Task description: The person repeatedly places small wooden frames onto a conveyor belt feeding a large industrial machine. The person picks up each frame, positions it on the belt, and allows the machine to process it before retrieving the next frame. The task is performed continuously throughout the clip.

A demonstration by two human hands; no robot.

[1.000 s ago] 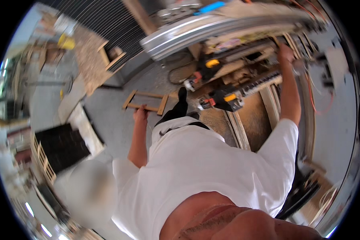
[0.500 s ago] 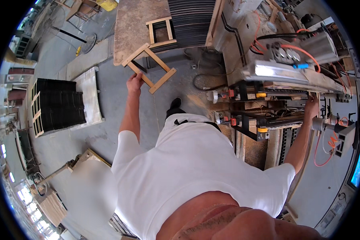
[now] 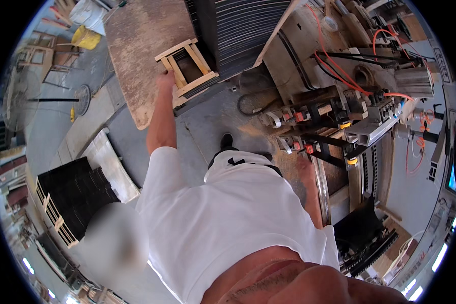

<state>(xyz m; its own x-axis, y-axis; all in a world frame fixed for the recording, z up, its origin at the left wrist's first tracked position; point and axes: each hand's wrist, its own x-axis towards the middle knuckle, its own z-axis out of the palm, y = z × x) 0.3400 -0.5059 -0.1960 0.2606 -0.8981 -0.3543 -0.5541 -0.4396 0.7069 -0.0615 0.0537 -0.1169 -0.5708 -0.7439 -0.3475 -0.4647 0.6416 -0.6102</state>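
Note:
My left hand [image 3: 165,80] is closed on the side of a light wooden frame [image 3: 196,84], a rectangle of thin slats. The frame lies over other similar frames at the near edge of a brown worktable [image 3: 147,48], beside a tall stack of black slatted pieces [image 3: 248,35]. Lower down on the right, my right hand [image 3: 305,166] hangs beside the machine's red and black clamps [image 3: 301,148]. Its fingers are blurred, and I cannot make out whether they touch anything.
On the right runs a machine with a metal beam [image 3: 372,130] and orange air hoses [image 3: 339,76]. To the left, a stack of black frames [image 3: 76,187] stands beside a pale board [image 3: 111,162]. A yellow bucket [image 3: 85,38] and a round-based stand [image 3: 82,100] are farther off.
My left hand has carried the wooden frame forward from above the floor onto the frames at the table. My right hand has come back from the machine's far side toward my body.

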